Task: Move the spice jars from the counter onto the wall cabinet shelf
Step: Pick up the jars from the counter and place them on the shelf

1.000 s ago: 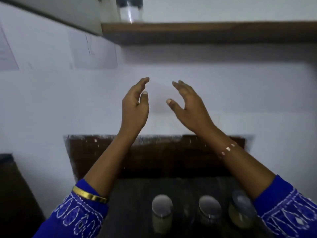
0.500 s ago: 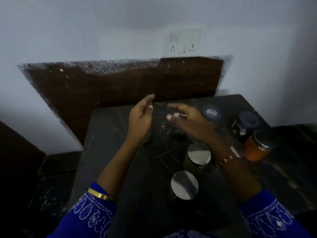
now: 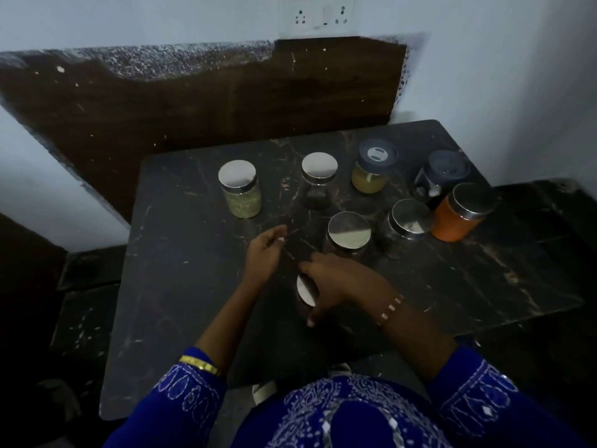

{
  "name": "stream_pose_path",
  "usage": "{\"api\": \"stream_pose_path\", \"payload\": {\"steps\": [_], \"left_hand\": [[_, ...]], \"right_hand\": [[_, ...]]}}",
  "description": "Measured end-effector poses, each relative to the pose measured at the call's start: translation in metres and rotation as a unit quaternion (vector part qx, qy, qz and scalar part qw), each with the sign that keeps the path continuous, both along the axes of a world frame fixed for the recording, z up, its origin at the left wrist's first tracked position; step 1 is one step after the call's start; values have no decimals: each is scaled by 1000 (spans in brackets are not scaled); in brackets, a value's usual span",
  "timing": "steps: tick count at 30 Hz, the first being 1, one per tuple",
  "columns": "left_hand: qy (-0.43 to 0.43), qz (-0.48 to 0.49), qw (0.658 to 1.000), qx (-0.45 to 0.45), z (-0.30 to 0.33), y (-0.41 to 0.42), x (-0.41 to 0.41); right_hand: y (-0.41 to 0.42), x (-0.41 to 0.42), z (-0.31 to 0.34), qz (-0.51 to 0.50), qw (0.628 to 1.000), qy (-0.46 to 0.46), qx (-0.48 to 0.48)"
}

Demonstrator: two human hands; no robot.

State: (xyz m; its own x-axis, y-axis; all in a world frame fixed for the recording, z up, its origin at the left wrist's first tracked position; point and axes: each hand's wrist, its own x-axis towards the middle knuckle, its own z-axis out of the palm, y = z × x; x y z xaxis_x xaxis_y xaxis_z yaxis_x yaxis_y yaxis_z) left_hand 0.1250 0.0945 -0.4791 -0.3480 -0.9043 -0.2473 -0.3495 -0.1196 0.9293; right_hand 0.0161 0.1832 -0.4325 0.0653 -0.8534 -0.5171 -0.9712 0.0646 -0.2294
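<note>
Nearest jar (image 3: 305,291) | right hand (image 3: 336,282) grip curls round it | left hand (image 3: 263,253) grip loose, empty

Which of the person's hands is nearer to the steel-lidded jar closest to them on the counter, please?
Right. The right hand reaches over the nearest steel-lidded jar, covering part of its lid; whether it touches is unclear. The left hand hangs open, up and to the jar's left, apart.

Nearest jar (image 3: 305,291) mostly hidden under right hand (image 3: 336,282).
</note>
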Motion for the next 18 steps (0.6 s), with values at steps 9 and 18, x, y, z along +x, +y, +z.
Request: {"api": "stream_pose_path", "payload": {"steps": [9, 18], "left_hand": [[55, 13, 997, 48, 13, 14, 9], [164, 8, 980, -113, 109, -9, 13]], "right_hand": [[-18, -16, 21, -91, 978, -156, -101], [-76, -47, 118, -102, 911, -299, -263]]}}
